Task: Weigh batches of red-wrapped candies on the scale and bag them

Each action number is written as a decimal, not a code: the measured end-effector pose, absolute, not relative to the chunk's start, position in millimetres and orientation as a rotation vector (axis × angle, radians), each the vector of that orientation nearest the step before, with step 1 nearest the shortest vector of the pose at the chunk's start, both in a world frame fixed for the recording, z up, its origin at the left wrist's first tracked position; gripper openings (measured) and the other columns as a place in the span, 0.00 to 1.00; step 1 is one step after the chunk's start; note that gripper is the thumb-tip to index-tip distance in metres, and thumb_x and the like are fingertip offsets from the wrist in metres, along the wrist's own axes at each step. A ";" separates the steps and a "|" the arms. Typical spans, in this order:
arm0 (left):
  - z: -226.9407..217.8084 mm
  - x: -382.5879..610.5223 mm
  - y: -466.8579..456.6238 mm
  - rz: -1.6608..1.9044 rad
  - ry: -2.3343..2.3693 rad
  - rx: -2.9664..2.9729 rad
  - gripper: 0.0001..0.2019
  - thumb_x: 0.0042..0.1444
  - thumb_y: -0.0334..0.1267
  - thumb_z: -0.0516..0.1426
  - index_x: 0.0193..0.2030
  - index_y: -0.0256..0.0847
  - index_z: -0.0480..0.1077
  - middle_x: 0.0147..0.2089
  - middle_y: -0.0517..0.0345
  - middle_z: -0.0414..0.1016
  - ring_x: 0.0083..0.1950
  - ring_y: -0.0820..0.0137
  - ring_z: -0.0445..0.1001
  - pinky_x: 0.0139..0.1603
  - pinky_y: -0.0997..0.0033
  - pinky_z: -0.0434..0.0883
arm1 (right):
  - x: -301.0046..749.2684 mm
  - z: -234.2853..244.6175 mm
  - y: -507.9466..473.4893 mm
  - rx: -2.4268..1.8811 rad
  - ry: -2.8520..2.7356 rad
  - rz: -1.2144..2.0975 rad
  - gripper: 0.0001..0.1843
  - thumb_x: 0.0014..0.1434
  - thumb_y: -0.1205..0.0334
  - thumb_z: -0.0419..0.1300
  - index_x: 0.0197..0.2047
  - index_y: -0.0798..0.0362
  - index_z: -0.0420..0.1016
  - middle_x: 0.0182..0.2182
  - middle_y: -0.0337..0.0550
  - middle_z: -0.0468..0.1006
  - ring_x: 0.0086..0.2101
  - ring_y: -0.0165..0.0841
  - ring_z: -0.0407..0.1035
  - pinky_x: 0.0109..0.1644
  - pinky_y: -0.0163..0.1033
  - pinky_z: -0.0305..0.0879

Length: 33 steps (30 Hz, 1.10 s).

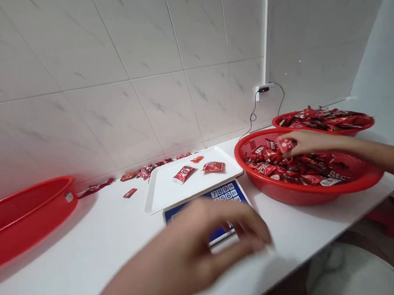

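Pinching one red candy packet in its fingertips, the right hand hovers above the nearer red basket. The blurred left hand, loosely open, sits in front of the scale, whose white tray holds more packets.

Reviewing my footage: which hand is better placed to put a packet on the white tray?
Probably the right hand: it holds a red packet over the red basket. The left hand is nearer the tray but looks empty, though blurred.

I'm seeing bright, even light, soft shadows on the white counter, the left hand smeared with motion blur, wall tiles bowing toward the edges.
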State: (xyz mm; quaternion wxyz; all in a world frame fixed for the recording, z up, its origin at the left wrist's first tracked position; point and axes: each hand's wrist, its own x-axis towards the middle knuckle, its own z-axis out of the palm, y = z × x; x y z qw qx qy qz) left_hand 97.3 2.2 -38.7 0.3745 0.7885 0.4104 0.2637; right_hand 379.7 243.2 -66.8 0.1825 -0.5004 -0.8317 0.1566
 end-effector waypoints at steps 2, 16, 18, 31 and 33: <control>-26.4 76.5 23.1 1.129 1.336 2.147 0.08 0.64 0.45 0.58 0.39 0.48 0.77 0.40 0.58 0.80 0.44 0.65 0.78 0.45 0.67 0.76 | 371.0 -46.6 239.0 -1.386 -2.176 0.601 0.11 0.45 0.58 0.66 0.34 0.51 0.75 0.31 0.49 0.80 0.33 0.42 0.73 0.41 0.47 0.68; -62.2 17.1 98.0 1.055 1.779 1.903 0.20 0.59 0.48 0.57 0.55 0.43 0.70 0.52 0.46 0.80 0.48 0.58 0.81 0.46 0.60 0.76 | 178.0 -68.0 207.3 -0.698 -2.003 1.827 0.17 0.49 0.62 0.72 0.41 0.53 0.74 0.30 0.41 0.76 0.30 0.29 0.70 0.26 0.30 0.62; -66.5 8.0 103.1 0.974 1.812 1.889 0.16 0.56 0.45 0.58 0.49 0.42 0.73 0.49 0.48 0.81 0.46 0.59 0.81 0.45 0.62 0.75 | 180.6 -73.2 205.9 -0.726 -2.077 1.771 0.15 0.53 0.60 0.70 0.43 0.54 0.75 0.30 0.41 0.76 0.28 0.28 0.69 0.26 0.31 0.61; -48.3 -9.3 89.0 0.894 2.254 1.836 0.09 0.54 0.43 0.56 0.34 0.41 0.75 0.30 0.54 0.79 0.34 0.62 0.75 0.31 0.68 0.61 | 191.3 -67.5 220.4 -0.634 -2.044 1.024 0.12 0.50 0.67 0.67 0.39 0.52 0.72 0.27 0.37 0.71 0.29 0.30 0.67 0.33 0.38 0.64; -42.5 -8.4 84.9 0.935 2.291 1.786 0.09 0.54 0.42 0.57 0.34 0.41 0.75 0.29 0.55 0.79 0.33 0.63 0.75 0.32 0.68 0.61 | 203.9 -69.6 224.8 -0.615 -2.022 0.939 0.14 0.49 0.66 0.68 0.40 0.52 0.72 0.30 0.38 0.73 0.31 0.32 0.68 0.35 0.39 0.66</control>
